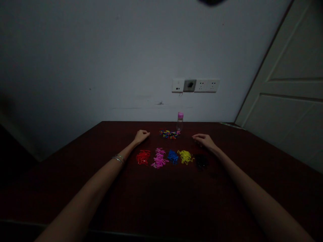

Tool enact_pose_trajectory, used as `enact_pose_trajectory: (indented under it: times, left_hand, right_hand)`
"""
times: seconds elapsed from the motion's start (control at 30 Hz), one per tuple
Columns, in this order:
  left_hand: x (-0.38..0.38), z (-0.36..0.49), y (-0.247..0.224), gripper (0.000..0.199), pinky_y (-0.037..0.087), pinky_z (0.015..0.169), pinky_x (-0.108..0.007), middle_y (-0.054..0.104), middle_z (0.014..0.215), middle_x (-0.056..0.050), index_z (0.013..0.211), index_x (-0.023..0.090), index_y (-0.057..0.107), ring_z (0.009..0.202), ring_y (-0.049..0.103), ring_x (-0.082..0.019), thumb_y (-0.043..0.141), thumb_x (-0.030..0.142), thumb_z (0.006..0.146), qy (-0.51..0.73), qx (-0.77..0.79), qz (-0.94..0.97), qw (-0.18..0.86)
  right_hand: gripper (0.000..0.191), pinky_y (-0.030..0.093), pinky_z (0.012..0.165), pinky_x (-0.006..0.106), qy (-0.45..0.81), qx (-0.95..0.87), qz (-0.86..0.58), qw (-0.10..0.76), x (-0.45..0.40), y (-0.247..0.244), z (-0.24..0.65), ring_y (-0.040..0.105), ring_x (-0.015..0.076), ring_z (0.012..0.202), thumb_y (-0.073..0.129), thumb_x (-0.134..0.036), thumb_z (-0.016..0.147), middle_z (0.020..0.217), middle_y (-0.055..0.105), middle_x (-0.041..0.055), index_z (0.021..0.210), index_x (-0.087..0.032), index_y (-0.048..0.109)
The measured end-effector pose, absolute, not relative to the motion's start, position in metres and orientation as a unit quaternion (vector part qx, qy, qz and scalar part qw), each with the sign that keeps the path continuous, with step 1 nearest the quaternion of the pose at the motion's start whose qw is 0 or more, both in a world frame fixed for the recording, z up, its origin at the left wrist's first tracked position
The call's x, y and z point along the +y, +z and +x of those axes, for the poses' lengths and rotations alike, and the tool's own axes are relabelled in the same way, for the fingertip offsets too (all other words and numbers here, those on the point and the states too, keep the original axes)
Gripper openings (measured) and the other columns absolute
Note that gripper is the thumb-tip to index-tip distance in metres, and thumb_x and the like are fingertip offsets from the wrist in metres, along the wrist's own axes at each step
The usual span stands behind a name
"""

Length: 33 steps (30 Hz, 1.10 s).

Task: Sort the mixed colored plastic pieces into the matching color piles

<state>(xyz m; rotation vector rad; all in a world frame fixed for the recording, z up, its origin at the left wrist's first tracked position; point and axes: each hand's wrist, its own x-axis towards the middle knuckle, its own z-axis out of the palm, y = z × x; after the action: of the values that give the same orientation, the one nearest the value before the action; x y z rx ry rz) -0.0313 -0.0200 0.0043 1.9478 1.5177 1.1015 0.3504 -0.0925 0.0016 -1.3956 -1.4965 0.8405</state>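
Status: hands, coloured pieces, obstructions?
Left hand, right hand flank mixed pile; grips unclear. Red pile, pink pile, blue pile, yellow pile, black pile lined up nearer. Bottle upright behind mixed pile.

Five single-colour piles (173, 157), multicoloured heap (169, 134) behind

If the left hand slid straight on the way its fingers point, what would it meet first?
Most likely the mixed-colour pile of small pieces, to the right of the left hand, though depth is hard to judge in this dim view.

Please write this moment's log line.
left hand, right hand: flanking mixed pile; row: red pile, pink pile, blue pile, yellow pile, black pile; upright: capped bottle
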Motion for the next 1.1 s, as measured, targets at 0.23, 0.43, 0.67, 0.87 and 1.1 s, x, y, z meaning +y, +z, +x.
enact_pose_trajectory:
  times: [0.23,0.43,0.67,0.87,1.1]
  left_hand:
    - [-0.020,-0.025,0.012,0.022,0.035,0.055,-0.022,0.061,0.061,-0.003,0.063,0.014,0.067,0.060,0.051,-0.014,0.059,0.034,0.060,0.371,0.541,0.727,0.204]
    - [-0.023,0.013,0.018,0.026,0.034,0.054,-0.022,0.061,0.062,-0.004,0.068,0.015,0.069,0.058,0.051,-0.014,0.062,0.038,0.060,0.325,0.462,0.799,0.204]
    - [-0.025,0.054,0.020,0.024,0.028,0.048,-0.022,0.060,0.059,-0.003,0.061,0.019,0.068,0.054,0.050,-0.014,0.068,0.042,0.054,0.279,0.513,0.793,0.173]
    - [-0.016,0.056,0.018,0.010,0.031,0.050,-0.022,0.060,0.059,-0.002,0.061,0.017,0.068,0.055,0.050,-0.013,0.062,0.026,0.059,0.260,0.499,0.804,0.191]
    - [-0.013,0.054,0.013,0.012,0.036,0.055,-0.021,0.059,0.057,0.000,0.064,0.014,0.068,0.056,0.049,-0.011,0.061,0.021,0.057,0.271,0.496,0.798,0.208]
  right_hand:
    - [0.033,0.031,0.040,0.018,0.306,-0.615,-0.569,0.453,-0.094,0.000,0.341,0.046,0.0087,0.048,0.056,-0.037,0.061,0.061,0.059,0.0033,0.079,-0.011,0.064]
    - [0.032,0.033,0.042,0.020,0.296,-0.617,-0.571,0.453,-0.094,-0.003,0.341,0.047,0.0095,0.048,0.055,-0.038,0.062,0.060,0.060,0.0031,0.077,-0.012,0.065]
    - [0.030,0.034,0.045,0.020,0.291,-0.627,-0.563,0.454,-0.096,-0.002,0.339,0.047,0.0101,0.050,0.054,-0.035,0.063,0.059,0.058,0.0025,0.077,-0.011,0.064]
    - [0.029,0.033,0.046,0.021,0.288,-0.627,-0.565,0.453,-0.098,0.001,0.337,0.046,0.0101,0.050,0.054,-0.034,0.063,0.059,0.058,0.0022,0.077,-0.011,0.064]
    - [0.029,0.033,0.045,0.021,0.292,-0.619,-0.566,0.460,-0.097,-0.001,0.338,0.046,0.0097,0.048,0.055,-0.036,0.062,0.057,0.058,0.0019,0.074,-0.011,0.065]
